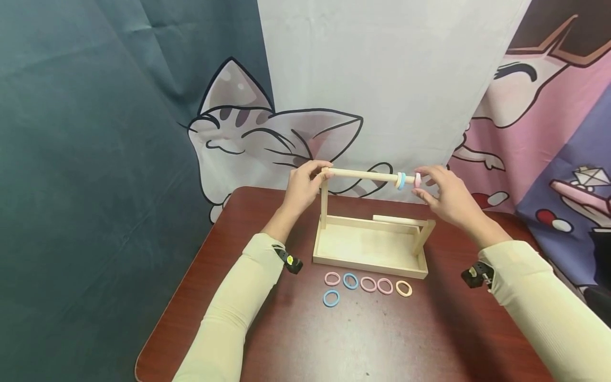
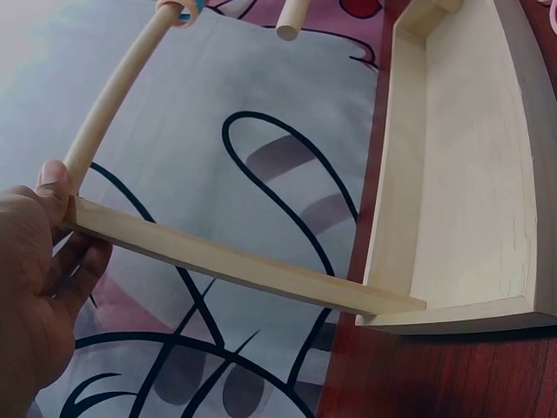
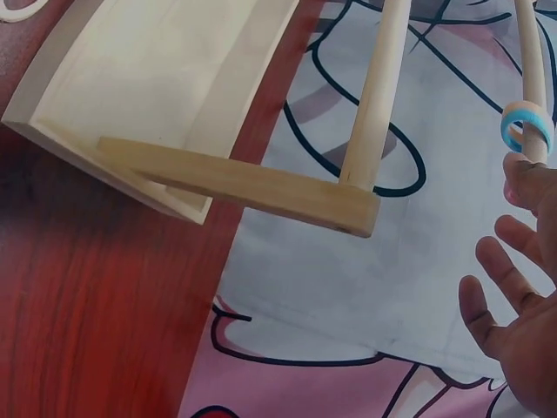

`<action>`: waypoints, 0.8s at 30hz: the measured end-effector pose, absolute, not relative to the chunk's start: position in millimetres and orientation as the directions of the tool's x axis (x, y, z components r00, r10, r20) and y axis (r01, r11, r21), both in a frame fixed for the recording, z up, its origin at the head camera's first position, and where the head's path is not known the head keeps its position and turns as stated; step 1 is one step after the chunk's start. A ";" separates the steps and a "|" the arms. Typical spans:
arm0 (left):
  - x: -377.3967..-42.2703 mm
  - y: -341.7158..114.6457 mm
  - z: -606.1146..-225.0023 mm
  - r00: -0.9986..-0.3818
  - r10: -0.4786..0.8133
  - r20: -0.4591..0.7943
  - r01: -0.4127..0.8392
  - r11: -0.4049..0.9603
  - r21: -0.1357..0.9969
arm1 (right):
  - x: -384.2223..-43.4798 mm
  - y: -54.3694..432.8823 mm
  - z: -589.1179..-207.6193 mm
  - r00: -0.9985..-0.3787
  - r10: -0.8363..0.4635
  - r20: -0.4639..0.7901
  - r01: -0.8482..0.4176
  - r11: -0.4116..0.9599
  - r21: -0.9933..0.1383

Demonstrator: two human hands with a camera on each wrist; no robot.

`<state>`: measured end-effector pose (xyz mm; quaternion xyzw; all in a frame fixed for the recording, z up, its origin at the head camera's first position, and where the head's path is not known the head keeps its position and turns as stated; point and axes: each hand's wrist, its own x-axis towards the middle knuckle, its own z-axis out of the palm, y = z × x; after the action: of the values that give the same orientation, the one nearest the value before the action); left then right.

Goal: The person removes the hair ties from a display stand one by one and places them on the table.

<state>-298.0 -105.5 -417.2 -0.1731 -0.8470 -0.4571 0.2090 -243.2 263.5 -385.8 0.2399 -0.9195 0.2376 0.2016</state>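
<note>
My left hand (image 1: pixel 304 183) grips the top of an upright wooden post (image 1: pixel 324 204), where one end of a long wooden rod (image 1: pixel 363 174) meets it. The thumb lies against the rod's end in the left wrist view. A cream ring (image 1: pixel 398 181) and a blue ring (image 1: pixel 402 181) hang on the rod near its free right end. At that end my right hand (image 1: pixel 446 193) pinches a pink ring (image 1: pixel 418 180) between thumb and forefinger, the other fingers spread. The post rises from a shallow wooden tray (image 1: pixel 369 264).
A shorter post (image 1: pixel 424 237) stands at the tray's right end, with another rod (image 1: pixel 398 219) reaching left from it. Several pink, blue and yellow rings, including a blue ring (image 1: pixel 331 298) and a yellow ring (image 1: pixel 403 288), lie before the tray on the red-brown table (image 1: pixel 305 345). Printed curtains hang behind.
</note>
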 end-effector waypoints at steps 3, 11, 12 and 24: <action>-298.3 -105.4 -417.3 -0.850 0.108 0.515 0.489 0.522 0.698 | -242.4 266.9 -386.6 -0.800 -0.332 0.500 -0.532 0.777 -0.335; -298.2 -104.6 -418.9 -0.848 0.115 0.517 0.495 0.522 0.695 | -239.3 276.1 -390.4 -0.800 -0.318 0.509 -0.517 0.796 -0.315; -298.1 -104.6 -419.1 -0.849 0.115 0.516 0.494 0.523 0.695 | -238.6 276.9 -391.0 -0.801 -0.311 0.511 -0.511 0.801 -0.313; -297.7 -104.3 -415.5 -0.853 0.105 0.512 0.481 0.537 0.693 | -230.9 285.5 -393.6 -0.810 -0.282 0.514 -0.482 0.819 -0.311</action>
<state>-297.7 -104.3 -415.5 -0.1720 -0.8513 -0.4492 0.2097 -230.9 285.5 -393.6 0.2063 -0.9258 0.2191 0.2288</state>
